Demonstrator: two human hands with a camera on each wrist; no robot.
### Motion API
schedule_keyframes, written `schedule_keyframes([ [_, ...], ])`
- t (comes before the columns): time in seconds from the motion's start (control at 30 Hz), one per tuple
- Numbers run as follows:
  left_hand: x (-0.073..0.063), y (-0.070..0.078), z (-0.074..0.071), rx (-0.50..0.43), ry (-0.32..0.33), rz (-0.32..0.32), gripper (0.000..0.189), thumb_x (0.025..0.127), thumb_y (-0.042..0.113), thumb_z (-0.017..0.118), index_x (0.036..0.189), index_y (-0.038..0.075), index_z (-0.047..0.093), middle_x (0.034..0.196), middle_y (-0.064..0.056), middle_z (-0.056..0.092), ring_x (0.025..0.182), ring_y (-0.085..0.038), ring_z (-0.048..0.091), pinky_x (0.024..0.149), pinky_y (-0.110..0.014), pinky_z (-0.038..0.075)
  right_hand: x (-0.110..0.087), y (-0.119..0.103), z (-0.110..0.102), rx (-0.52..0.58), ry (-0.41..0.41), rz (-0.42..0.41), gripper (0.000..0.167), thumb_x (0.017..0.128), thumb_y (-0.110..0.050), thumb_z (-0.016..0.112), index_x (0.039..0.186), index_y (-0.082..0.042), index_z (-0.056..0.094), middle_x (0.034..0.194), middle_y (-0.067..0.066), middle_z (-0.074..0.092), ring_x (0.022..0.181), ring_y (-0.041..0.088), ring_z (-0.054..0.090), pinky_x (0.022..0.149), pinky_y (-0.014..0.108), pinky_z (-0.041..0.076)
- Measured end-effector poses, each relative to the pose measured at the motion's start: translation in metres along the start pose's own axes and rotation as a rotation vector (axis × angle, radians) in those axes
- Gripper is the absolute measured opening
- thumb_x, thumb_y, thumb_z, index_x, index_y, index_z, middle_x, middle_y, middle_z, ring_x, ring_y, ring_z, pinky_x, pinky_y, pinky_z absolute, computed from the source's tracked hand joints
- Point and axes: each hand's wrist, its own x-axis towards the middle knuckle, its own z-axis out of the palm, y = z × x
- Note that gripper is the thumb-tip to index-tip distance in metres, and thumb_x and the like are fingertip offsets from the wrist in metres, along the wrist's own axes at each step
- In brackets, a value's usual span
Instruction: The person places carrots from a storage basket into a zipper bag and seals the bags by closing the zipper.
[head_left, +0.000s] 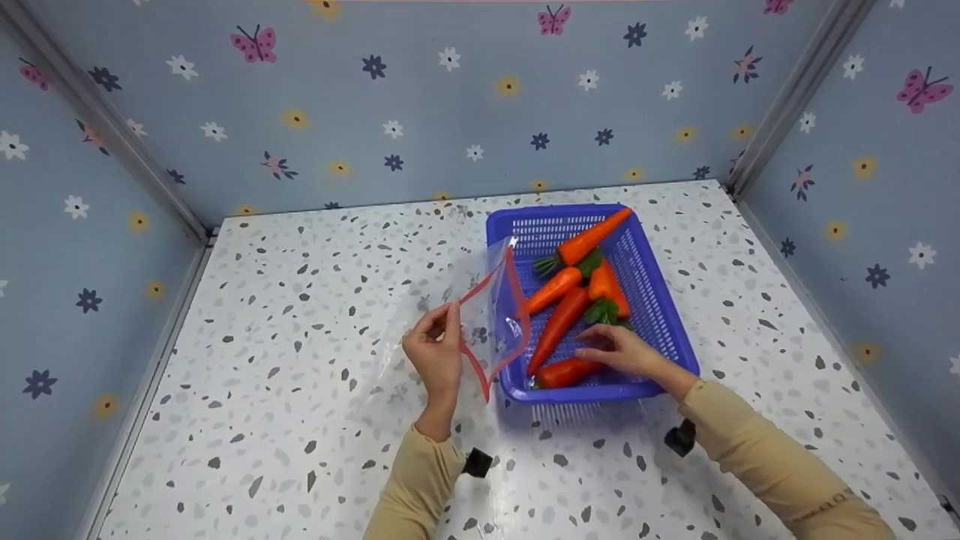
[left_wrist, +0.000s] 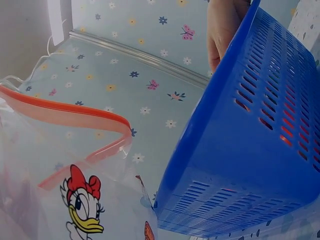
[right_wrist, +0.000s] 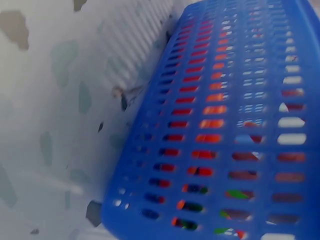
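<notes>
My left hand (head_left: 435, 352) pinches the edge of a clear zip bag (left_wrist: 115, 200) between thumb and fingers. The bag's red zip strip (head_left: 523, 319) gapes wide beside and partly over the basket's left rim; a cartoon duck is printed on its side in the left wrist view. Inside the blue plastic basket (head_left: 671, 322) lie an orange carrot (head_left: 592, 238) at the back, other carrots, a long red chili pepper (head_left: 559, 330) and a second red pepper (head_left: 564, 372) in front. Over that front pepper reaches my right hand (head_left: 626, 352), thumb and fingers apart; whether it touches cannot be told.
The basket stands on a speckled white table (head_left: 300, 360), right of the middle. Flower-and-butterfly panels (head_left: 420, 105) enclose the back and both sides. Dark wrist cameras (head_left: 478, 463) sit by both sleeves.
</notes>
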Motion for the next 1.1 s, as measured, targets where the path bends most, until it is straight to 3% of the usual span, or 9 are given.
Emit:
schedule_keyframes([
  [0.07, -0.001, -0.039, -0.003, -0.027, 0.002, 0.025, 0.010, 0.080, 0.005, 0.064, 0.083, -0.005, 0.068, 0.070, -0.013, 0.063, 0.056, -0.017, 0.055, 0.051, -0.020, 0.046, 0.003, 0.008, 0.000, 0.006, -0.022, 0.007, 0.045, 0.086, -0.030, 0.058, 0.113, 0.006, 0.054, 0.107, 0.020, 0.057, 0.096, 0.026, 0.054, 0.086, 0.044, 0.042],
  [0.17, -0.003, -0.071, -0.006, -0.068, 0.012, 0.052, 0.010, 0.080, 0.009, 0.065, 0.085, 0.002, 0.070, 0.072, -0.011, 0.063, 0.057, -0.015, 0.055, 0.050, -0.020, 0.046, 0.005, 0.011, -0.001, 0.018, -0.043, 0.020, 0.047, 0.086, -0.031, 0.059, 0.114, 0.006, 0.053, 0.108, 0.021, 0.056, 0.097, 0.027, 0.053, 0.088, 0.045, 0.040],
  [0.2, -0.003, -0.072, -0.006, -0.071, 0.014, 0.050, 0.010, 0.080, 0.009, 0.066, 0.085, 0.002, 0.070, 0.072, -0.012, 0.063, 0.057, -0.015, 0.055, 0.051, -0.020, 0.046, 0.006, 0.012, 0.000, 0.017, -0.045, 0.028, 0.048, 0.085, -0.032, 0.059, 0.114, 0.005, 0.053, 0.108, 0.020, 0.057, 0.098, 0.027, 0.053, 0.088, 0.045, 0.040],
  [0.23, -0.003, -0.070, -0.006, -0.071, 0.017, 0.050, 0.010, 0.080, 0.009, 0.065, 0.085, 0.002, 0.070, 0.072, -0.013, 0.063, 0.057, -0.016, 0.055, 0.050, -0.020, 0.046, 0.006, 0.013, 0.000, 0.014, -0.048, 0.037, 0.048, 0.085, -0.033, 0.058, 0.114, 0.005, 0.053, 0.108, 0.019, 0.057, 0.097, 0.026, 0.053, 0.088, 0.044, 0.040],
  [0.4, -0.001, -0.005, -0.001, -0.032, 0.022, 0.013, 0.011, 0.079, 0.004, 0.065, 0.080, -0.007, 0.067, 0.067, -0.014, 0.061, 0.054, -0.024, 0.055, 0.049, -0.020, 0.045, 0.007, 0.015, -0.001, 0.000, -0.057, 0.085, 0.048, 0.085, -0.032, 0.059, 0.113, 0.007, 0.053, 0.105, 0.016, 0.058, 0.095, 0.026, 0.054, 0.087, 0.043, 0.041],
  [0.53, 0.001, 0.018, -0.001, -0.022, 0.016, -0.007, 0.007, 0.077, -0.007, 0.062, 0.078, -0.013, 0.064, 0.066, -0.012, 0.061, 0.053, -0.017, 0.054, 0.049, -0.017, 0.044, 0.007, 0.015, -0.001, -0.032, -0.087, 0.105, 0.048, 0.085, -0.032, 0.060, 0.112, 0.006, 0.054, 0.105, 0.016, 0.058, 0.096, 0.027, 0.053, 0.087, 0.044, 0.041],
  [0.63, 0.001, 0.021, -0.001, -0.014, 0.017, -0.007, 0.006, 0.077, -0.010, 0.061, 0.078, -0.015, 0.063, 0.065, -0.016, 0.060, 0.053, -0.019, 0.053, 0.049, -0.016, 0.044, 0.007, 0.015, -0.001, -0.079, -0.129, 0.100, 0.046, 0.084, -0.033, 0.060, 0.111, 0.005, 0.056, 0.105, 0.016, 0.058, 0.095, 0.026, 0.053, 0.087, 0.044, 0.041],
  [0.9, 0.000, -0.003, -0.003, 0.016, 0.027, -0.032, 0.009, 0.079, -0.002, 0.064, 0.081, -0.009, 0.066, 0.069, -0.013, 0.062, 0.056, -0.020, 0.056, 0.051, -0.019, 0.047, 0.007, 0.016, 0.001, -0.130, -0.231, 0.077, 0.040, 0.084, -0.031, 0.060, 0.105, 0.003, 0.060, 0.099, 0.011, 0.061, 0.093, 0.024, 0.055, 0.084, 0.042, 0.042],
  [1.1, 0.001, 0.005, -0.003, 0.007, 0.024, -0.025, 0.007, 0.078, -0.006, 0.062, 0.081, -0.013, 0.065, 0.069, -0.018, 0.061, 0.055, -0.024, 0.055, 0.051, -0.018, 0.046, 0.006, 0.014, 0.000, -0.114, -0.323, 0.119, 0.033, 0.084, -0.035, 0.059, 0.099, -0.005, 0.063, 0.091, 0.003, 0.061, 0.083, 0.016, 0.053, 0.080, 0.036, 0.043],
])
